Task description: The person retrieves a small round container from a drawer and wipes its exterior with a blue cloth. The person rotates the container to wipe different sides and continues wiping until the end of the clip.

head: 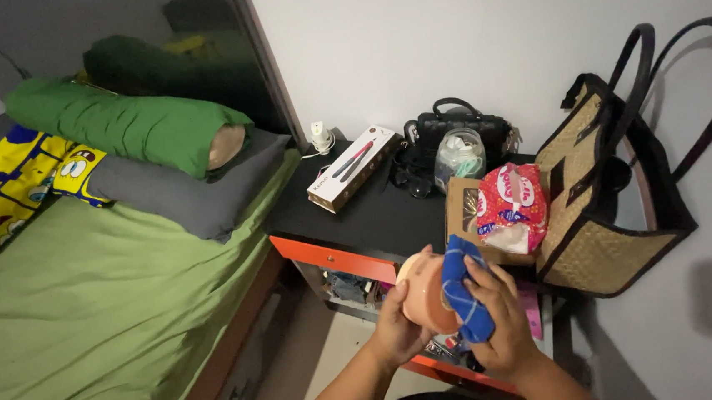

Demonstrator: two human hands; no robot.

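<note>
Both hands sit low in front of the black nightstand surface (pixel 357 217), just past its orange front edge. Left hand (pixel 398 331) cups a peach-coloured round pot (pixel 425 291) from below and behind, its grip wrapped on the pot's side. Right hand (pixel 498 315) presses a blue checked cloth (pixel 463 293) against the pot's right face, fingers spread flat over the cloth, grip pinching cloth to pot. Pot tilted, held in the air, apart from the surface.

On the surface, back left: long white box (pixel 352 168) with a picture of a dark slim hair tool on the lid, lying diagonally. Just behind it, at the wall, a small white plug-in device (pixel 320 136). Back middle: black handbag (pixel 451 131), with a clear plastic tub (pixel 458 158) in front of it holding greenish stuff. Right front of the surface: open brown cardboard box (pixel 461 209) carrying a red and white printed packet (pixel 511 206), crumpled, its white end hanging down. Right of the surface, touching the box: woven straw tote (pixel 599 216) with black trim and long black handles, leaning on the wall.

Left of the surface: bed with green sheet (pixel 88 311), grey pillow (pixel 180 191), green bolster (pixel 125 124) on it, yellow cartoon-print pillow (pixel 13 195) further left.
</note>
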